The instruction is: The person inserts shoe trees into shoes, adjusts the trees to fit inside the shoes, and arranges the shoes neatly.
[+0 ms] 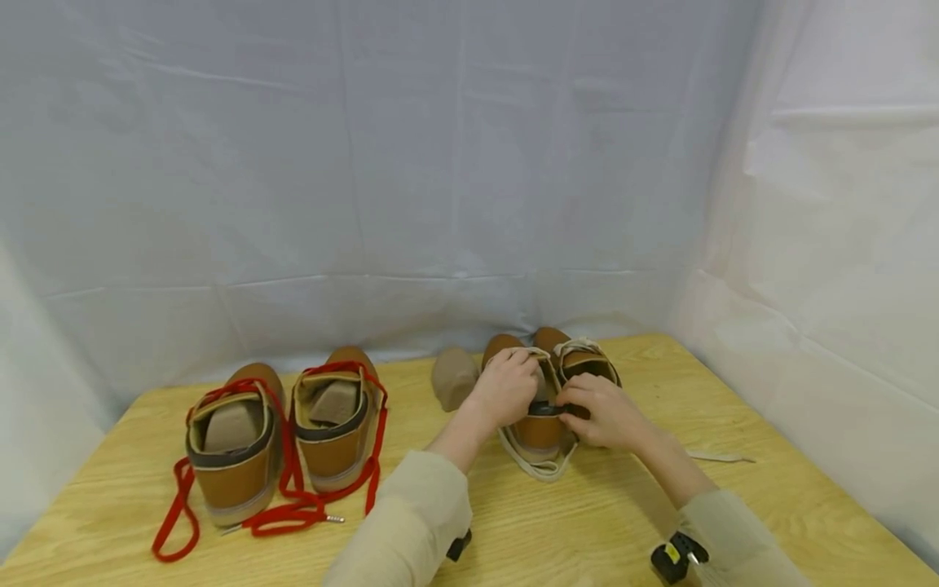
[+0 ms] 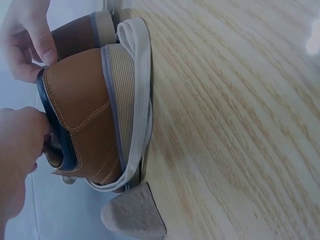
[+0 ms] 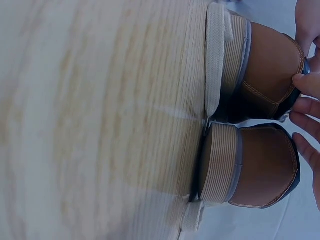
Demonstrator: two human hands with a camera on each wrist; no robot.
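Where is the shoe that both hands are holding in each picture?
Head view: the held shoe is right of centre on the table, between the left hand and right hand.
Left wrist view: upper left, heel showing.
Right wrist view: upper right.
Shared landmark: the cream lace under its heel.

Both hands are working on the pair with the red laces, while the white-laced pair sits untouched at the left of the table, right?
Not quite: the pairs are swapped. In the head view, the left hand and right hand are on the white-laced pair, right of centre. The red-laced pair sits untouched at the left of the table.
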